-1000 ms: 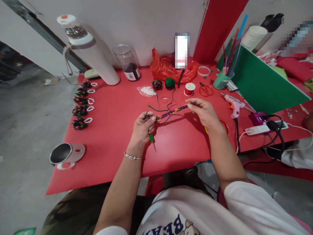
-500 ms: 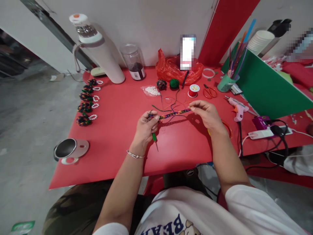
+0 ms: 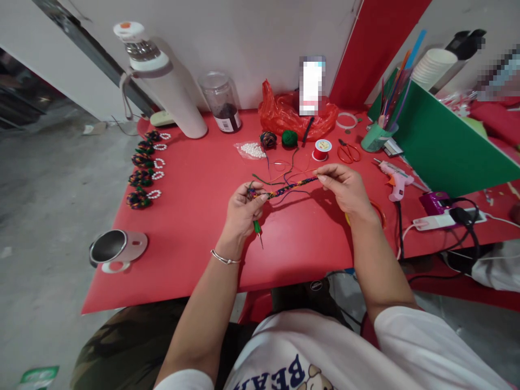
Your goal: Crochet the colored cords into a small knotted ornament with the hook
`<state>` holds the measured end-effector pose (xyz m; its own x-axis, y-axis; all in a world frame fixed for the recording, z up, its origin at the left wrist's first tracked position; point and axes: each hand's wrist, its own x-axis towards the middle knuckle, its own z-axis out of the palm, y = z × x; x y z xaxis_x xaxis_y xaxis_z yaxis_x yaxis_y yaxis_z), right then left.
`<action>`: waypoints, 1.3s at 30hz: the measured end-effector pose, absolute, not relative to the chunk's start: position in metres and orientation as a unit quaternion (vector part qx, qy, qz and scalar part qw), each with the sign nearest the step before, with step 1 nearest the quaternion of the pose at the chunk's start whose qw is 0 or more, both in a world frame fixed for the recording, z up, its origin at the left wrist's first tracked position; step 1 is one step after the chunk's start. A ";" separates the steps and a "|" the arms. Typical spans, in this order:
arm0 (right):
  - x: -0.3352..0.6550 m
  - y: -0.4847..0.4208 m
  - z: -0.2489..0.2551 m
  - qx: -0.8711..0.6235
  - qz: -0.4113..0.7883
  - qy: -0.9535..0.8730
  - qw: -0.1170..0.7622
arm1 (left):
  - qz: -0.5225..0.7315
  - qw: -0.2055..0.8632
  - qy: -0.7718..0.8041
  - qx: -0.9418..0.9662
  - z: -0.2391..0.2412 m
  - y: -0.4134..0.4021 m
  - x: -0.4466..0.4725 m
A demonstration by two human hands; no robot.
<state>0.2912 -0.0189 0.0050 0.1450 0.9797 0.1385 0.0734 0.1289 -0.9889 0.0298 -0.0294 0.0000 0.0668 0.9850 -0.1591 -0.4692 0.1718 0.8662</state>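
Note:
A narrow multicoloured crocheted strip (image 3: 290, 187) stretches between my two hands above the red table. My left hand (image 3: 245, 208) is closed on its left end, where part of the strip bunches at the fingers. From under the same hand sticks out a green-handled crochet hook (image 3: 257, 227), its thin metal tip pointing down. My right hand (image 3: 340, 187) pinches the other end of the strip between thumb and fingers. Beyond the strip lie loose yarn strands, a multicoloured yarn ball (image 3: 268, 140) and a green yarn ball (image 3: 290, 139).
Behind are a bag of white beads (image 3: 252, 150), a red thread spool (image 3: 320, 154) and red-handled scissors (image 3: 348, 152). A pink glue gun (image 3: 396, 180) and a power strip (image 3: 442, 220) lie right. A mug (image 3: 122, 249) and several yarn pieces with bead loops (image 3: 141, 177) stand left.
My right hand has risen slightly, and the strip slants up a little more towards it. The left hand and the hook have shifted only slightly.

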 end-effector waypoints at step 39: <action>0.293 -0.020 0.004 -0.509 0.407 -0.527 0.546 | 0.571 0.641 0.386 0.338 -0.002 -0.028 0.030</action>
